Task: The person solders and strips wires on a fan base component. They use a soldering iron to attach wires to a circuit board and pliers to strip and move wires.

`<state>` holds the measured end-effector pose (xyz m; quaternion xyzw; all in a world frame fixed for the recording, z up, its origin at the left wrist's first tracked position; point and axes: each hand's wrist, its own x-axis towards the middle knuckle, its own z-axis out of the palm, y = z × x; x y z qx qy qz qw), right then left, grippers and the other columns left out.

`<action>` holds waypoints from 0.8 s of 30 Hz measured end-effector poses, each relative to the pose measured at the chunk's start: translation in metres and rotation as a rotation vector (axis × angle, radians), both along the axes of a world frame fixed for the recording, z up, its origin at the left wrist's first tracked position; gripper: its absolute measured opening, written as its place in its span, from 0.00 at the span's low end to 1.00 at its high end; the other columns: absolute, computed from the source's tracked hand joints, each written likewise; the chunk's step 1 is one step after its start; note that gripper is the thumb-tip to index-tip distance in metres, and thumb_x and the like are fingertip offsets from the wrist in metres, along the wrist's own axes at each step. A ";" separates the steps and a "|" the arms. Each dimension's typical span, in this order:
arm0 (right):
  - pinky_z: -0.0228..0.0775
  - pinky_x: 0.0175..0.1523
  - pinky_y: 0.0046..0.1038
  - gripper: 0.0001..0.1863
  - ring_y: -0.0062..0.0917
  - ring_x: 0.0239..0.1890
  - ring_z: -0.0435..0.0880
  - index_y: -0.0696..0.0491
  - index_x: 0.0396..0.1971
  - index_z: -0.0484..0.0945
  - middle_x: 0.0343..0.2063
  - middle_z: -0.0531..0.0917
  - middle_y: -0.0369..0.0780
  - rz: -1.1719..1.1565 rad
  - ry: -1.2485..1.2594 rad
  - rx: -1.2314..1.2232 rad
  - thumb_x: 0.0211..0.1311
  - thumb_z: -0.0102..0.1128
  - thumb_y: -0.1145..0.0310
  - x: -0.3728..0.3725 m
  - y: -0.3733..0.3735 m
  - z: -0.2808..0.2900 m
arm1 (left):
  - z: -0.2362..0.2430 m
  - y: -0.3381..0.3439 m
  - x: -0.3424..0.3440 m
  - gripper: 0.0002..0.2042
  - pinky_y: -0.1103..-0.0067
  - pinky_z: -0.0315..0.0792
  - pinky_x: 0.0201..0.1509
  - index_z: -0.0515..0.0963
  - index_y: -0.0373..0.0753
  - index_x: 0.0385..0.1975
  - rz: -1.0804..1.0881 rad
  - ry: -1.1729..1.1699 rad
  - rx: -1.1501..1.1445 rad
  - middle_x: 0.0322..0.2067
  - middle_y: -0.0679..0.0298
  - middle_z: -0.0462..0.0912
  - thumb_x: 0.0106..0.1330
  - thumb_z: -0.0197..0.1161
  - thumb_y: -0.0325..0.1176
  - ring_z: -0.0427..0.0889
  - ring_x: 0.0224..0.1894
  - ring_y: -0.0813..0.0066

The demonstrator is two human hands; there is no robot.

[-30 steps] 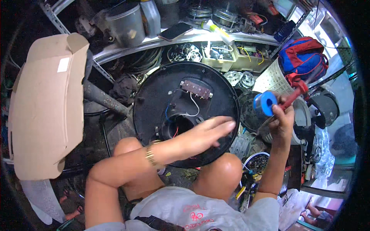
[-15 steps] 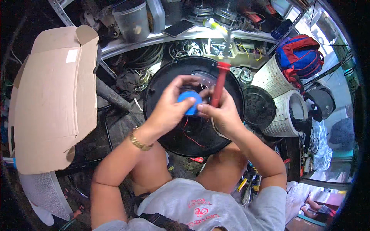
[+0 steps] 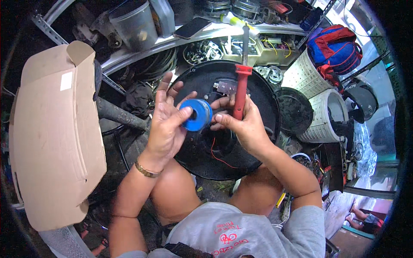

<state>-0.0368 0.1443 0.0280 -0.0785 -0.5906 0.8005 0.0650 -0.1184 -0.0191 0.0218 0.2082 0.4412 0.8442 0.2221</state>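
My left hand (image 3: 164, 127) holds a blue solder spool (image 3: 198, 124), its thumb pressed on the near face and its other fingers spread out. Wound silvery wire shows between the spool's flanges. In my right hand (image 3: 250, 129) is a soldering iron (image 3: 241, 90) with a red handle, upright, its metal shaft pointing away from me. The right thumb and fingertips come close to the spool's right side; contact cannot be made out. Under both hands lies a large round black piece (image 3: 185, 150), like a shallow pan. A small part (image 3: 226, 87) and a thin red wire (image 3: 218, 159) are on it.
A large cardboard piece (image 3: 56, 142) stands at the left. Along the back runs a shelf with a phone (image 3: 192, 28), a clear bucket (image 3: 135, 32) and a lit flashlight (image 3: 234, 22). White baskets (image 3: 320, 116), a black disc (image 3: 292, 111) and a blue-red bag (image 3: 333, 51) are at the right.
My left hand has turned and moved left with the spool, its fingers now spread outward. My right hand still holds the soldering iron, which stands more upright. The view has shifted slightly.
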 end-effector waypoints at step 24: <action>0.69 0.32 0.24 0.17 0.18 0.26 0.75 0.58 0.36 0.67 0.22 0.75 0.37 -0.059 0.014 0.223 0.46 0.64 0.80 -0.010 -0.030 -0.024 | -0.005 -0.036 0.007 0.15 0.68 0.67 0.54 0.77 0.34 0.39 0.185 1.058 -1.055 0.47 0.51 0.73 0.49 0.58 0.17 0.72 0.51 0.53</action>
